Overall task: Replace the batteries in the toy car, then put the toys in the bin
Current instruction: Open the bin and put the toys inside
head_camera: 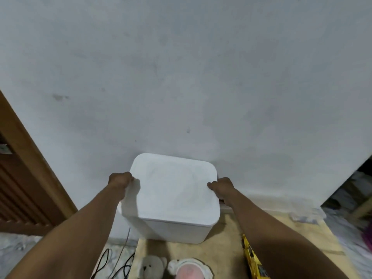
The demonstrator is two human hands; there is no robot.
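Pale grey wall [181, 67] backs the white square plastic bin [177, 228], which sits lidded on a tan mat [227, 248]. Your left hand [119, 180] and right hand [222, 187] clamp opposite edges of its white lid [173, 186]. Lift evenly, straight up. Toys wait near you: a cream teddy bear [151, 265], a yellow toy [252, 258]; a wooden door frame [30, 148] stands well left

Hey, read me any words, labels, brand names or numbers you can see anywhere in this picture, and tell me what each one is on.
No text can be read here.
Yellow toy under the right forearm: dark markings, too blurred to read.
White bin and its lid: plain, no label visible.
Left hand and right hand grip the lid's sides.
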